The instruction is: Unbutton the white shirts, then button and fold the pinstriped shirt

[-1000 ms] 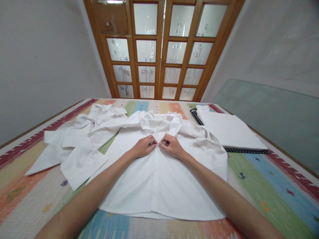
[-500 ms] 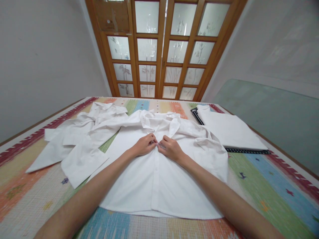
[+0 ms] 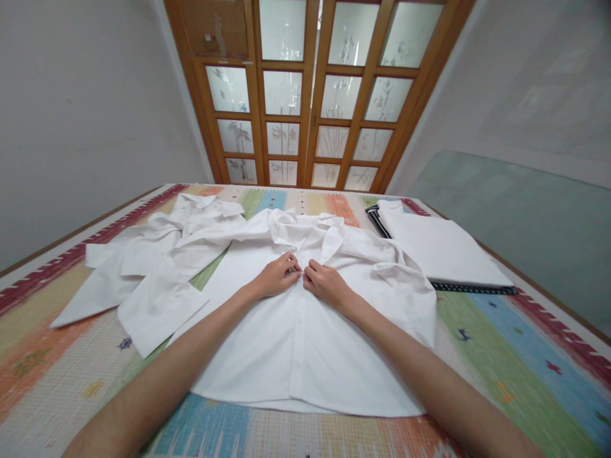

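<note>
A white button-up shirt (image 3: 258, 356) lies spread in front of me, its hem towards me and its collar (image 3: 333, 240) at the far end. My left hand (image 3: 279, 276) pinches the front placket from the left, a little below the collar. From the right, my right hand (image 3: 324, 280) pinches the same strip, its fingertips almost meeting those of the left. The fingers hide whatever small part of the placket lies between them. Below the hands the placket runs straight down to the hem.
Crumpled white garments (image 3: 157, 254) lie to the left, touching the shirt's sleeve. Folded white cloth (image 3: 439, 248) rests on a dark patterned piece (image 3: 472, 289) at the right. A striped, colourful cloth (image 3: 515, 356) covers the table. Behind stand wooden glass-paned doors (image 3: 308, 95).
My fingers have shifted slightly at the placket, with the right hand's grip a touch changed. The shirt and the other cloths stay where they were.
</note>
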The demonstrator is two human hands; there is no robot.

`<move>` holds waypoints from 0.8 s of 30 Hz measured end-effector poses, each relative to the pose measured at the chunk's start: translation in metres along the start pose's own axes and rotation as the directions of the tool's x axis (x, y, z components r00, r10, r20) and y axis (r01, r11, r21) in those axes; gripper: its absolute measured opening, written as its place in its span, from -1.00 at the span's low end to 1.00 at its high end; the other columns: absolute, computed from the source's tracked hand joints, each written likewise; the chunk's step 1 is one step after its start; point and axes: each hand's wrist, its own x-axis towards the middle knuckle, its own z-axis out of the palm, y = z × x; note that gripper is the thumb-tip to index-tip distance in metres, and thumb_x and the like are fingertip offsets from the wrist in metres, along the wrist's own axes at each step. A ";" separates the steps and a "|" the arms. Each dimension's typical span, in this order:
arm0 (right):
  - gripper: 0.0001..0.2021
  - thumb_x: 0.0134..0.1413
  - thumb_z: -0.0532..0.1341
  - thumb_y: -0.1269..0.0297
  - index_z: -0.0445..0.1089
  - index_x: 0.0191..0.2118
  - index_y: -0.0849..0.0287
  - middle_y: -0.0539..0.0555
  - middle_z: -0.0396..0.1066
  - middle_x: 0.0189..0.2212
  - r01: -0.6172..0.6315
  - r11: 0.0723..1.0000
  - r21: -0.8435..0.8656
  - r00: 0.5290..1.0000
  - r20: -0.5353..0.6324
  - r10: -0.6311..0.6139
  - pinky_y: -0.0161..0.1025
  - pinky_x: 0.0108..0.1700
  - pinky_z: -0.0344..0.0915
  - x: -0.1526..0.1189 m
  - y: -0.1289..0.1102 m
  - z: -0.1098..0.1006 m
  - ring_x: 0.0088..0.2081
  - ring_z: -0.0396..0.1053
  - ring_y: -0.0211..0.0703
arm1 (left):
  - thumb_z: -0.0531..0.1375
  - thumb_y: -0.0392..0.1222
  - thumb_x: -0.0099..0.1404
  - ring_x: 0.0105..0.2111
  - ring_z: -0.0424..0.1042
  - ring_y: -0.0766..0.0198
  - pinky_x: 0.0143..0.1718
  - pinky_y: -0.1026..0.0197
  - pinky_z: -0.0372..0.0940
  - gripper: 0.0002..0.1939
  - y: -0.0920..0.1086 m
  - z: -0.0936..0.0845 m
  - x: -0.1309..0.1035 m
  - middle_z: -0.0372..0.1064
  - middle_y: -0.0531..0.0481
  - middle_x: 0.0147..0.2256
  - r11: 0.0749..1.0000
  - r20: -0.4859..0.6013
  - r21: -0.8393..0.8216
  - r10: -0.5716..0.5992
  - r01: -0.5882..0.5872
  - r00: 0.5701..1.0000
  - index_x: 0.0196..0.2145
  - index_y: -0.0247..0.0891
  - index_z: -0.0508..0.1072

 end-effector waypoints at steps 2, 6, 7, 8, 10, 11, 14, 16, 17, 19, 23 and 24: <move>-0.87 0.15 0.09 0.45 0.37 -0.37 0.24 0.06 0.32 -0.40 0.009 0.999 0.038 1.000 -0.024 -0.008 -0.32 -0.43 0.06 0.000 0.002 0.003 -0.48 0.25 -0.29 | 0.10 -0.24 0.24 -0.41 0.29 0.32 -0.32 0.25 0.25 -0.87 -0.001 0.001 0.000 0.29 -0.04 -0.25 1.000 -0.007 -0.007 0.001 -0.001 1.000 -0.32 -0.27 0.43; -0.88 0.13 0.10 0.45 0.33 -0.41 0.22 0.04 0.28 -0.43 0.040 0.991 0.127 0.995 -0.093 -0.028 -0.32 -0.44 0.06 -0.001 0.007 0.009 -0.50 0.21 -0.29 | 0.11 -0.21 0.25 -0.41 0.29 0.32 -0.32 0.25 0.24 -0.87 -0.003 0.001 0.001 0.29 -0.03 -0.26 1.000 -0.010 -0.012 0.005 -0.005 1.000 -0.33 -0.26 0.44; -0.87 0.13 0.10 0.46 0.32 -0.42 0.21 0.04 0.27 -0.44 0.048 0.988 0.150 0.994 -0.108 -0.032 -0.32 -0.44 0.06 -0.002 0.008 0.009 -0.50 0.20 -0.29 | 0.11 -0.21 0.25 -0.41 0.29 0.32 -0.32 0.25 0.24 -0.87 -0.004 0.001 0.001 0.29 -0.03 -0.26 1.000 -0.009 -0.012 0.008 -0.008 1.000 -0.33 -0.26 0.45; -0.87 0.13 0.10 0.47 0.31 -0.43 0.20 0.03 0.26 -0.44 0.057 0.983 0.174 0.992 -0.121 -0.036 -0.32 -0.44 0.06 -0.002 0.008 0.010 -0.50 0.19 -0.29 | 0.11 -0.22 0.25 -0.41 0.29 0.32 -0.31 0.25 0.24 -0.87 -0.004 0.001 0.001 0.30 -0.03 -0.27 1.000 -0.009 -0.012 0.010 -0.010 1.000 -0.33 -0.26 0.45; -0.86 0.13 0.10 0.47 0.29 -0.44 0.19 0.02 0.25 -0.45 0.070 0.973 0.221 0.989 -0.145 -0.038 -0.32 -0.44 0.06 -0.002 0.009 0.010 -0.50 0.18 -0.29 | 0.10 -0.23 0.26 -0.41 0.29 0.31 -0.31 0.25 0.24 -0.86 -0.005 0.002 0.001 0.30 -0.03 -0.29 1.000 -0.005 -0.015 0.014 -0.014 1.000 -0.33 -0.26 0.45; -0.85 0.14 0.10 0.47 0.28 -0.45 0.19 0.02 0.24 -0.46 0.075 0.968 0.239 0.987 -0.156 -0.038 -0.32 -0.43 0.06 -0.003 0.009 0.009 -0.50 0.18 -0.29 | 0.10 -0.24 0.26 -0.41 0.29 0.31 -0.32 0.25 0.23 -0.86 -0.005 0.002 0.002 0.31 -0.02 -0.30 1.000 -0.001 -0.017 0.016 -0.016 1.000 -0.33 -0.26 0.46; -0.82 0.15 0.09 0.46 0.26 -0.48 0.18 0.00 0.22 -0.49 0.087 0.961 0.263 0.982 -0.184 -0.038 -0.33 -0.43 0.06 -0.003 0.009 0.008 -0.51 0.16 -0.30 | 0.09 -0.26 0.26 -0.41 0.30 0.30 -0.33 0.27 0.22 -0.86 -0.006 0.003 0.002 0.31 0.01 -0.36 1.000 0.009 -0.017 0.027 -0.026 1.000 -0.35 -0.26 0.45; -0.81 0.14 0.10 0.46 0.26 -0.49 0.18 -0.01 0.21 -0.51 0.091 0.958 0.272 0.980 -0.193 -0.038 -0.33 -0.44 0.06 -0.002 0.008 0.009 -0.52 0.15 -0.31 | 0.09 -0.26 0.25 -0.41 0.29 0.31 -0.34 0.27 0.21 -0.86 -0.007 0.004 0.003 0.30 0.02 -0.38 0.999 0.005 -0.010 0.034 -0.034 0.999 -0.36 -0.26 0.45; -0.82 0.13 0.11 0.45 0.26 -0.49 0.18 -0.01 0.21 -0.51 0.087 0.956 0.280 0.980 -0.198 -0.032 -0.34 -0.44 0.07 -0.003 0.008 0.009 -0.53 0.15 -0.31 | 0.09 -0.26 0.25 -0.41 0.29 0.31 -0.34 0.27 0.20 -0.86 -0.007 0.004 0.002 0.30 0.02 -0.39 0.999 0.003 -0.008 0.036 -0.035 0.999 -0.36 -0.26 0.45; -0.83 0.13 0.13 0.42 0.28 -0.49 0.19 -0.01 0.21 -0.51 0.070 0.950 0.304 0.978 -0.208 -0.006 -0.34 -0.43 0.09 -0.003 0.009 0.010 -0.51 0.18 -0.30 | 0.09 -0.27 0.24 -0.41 0.29 0.31 -0.35 0.28 0.20 -0.85 -0.007 0.004 0.002 0.31 0.02 -0.38 0.999 -0.001 -0.013 0.032 -0.032 0.999 -0.35 -0.26 0.46; -0.86 0.12 0.18 0.33 0.35 -0.45 0.21 -0.01 0.23 -0.48 0.049 0.932 0.358 0.975 -0.218 0.032 -0.34 -0.39 0.15 -0.005 0.013 0.010 -0.48 0.24 -0.29 | 0.08 -0.29 0.25 -0.42 0.29 0.33 -0.35 0.29 0.20 -0.81 -0.006 0.002 0.001 0.32 0.01 -0.36 0.999 -0.008 -0.040 0.031 -0.031 0.999 -0.29 -0.26 0.50; -0.86 0.12 0.19 0.31 0.36 -0.44 0.21 -0.01 0.23 -0.48 0.049 0.930 0.363 0.976 -0.217 0.033 -0.34 -0.39 0.16 -0.005 0.013 0.009 -0.47 0.24 -0.29 | 0.08 -0.29 0.25 -0.42 0.29 0.34 -0.35 0.29 0.20 -0.81 -0.005 0.002 0.001 0.32 0.01 -0.36 0.999 -0.006 -0.042 0.031 -0.031 0.999 -0.28 -0.26 0.51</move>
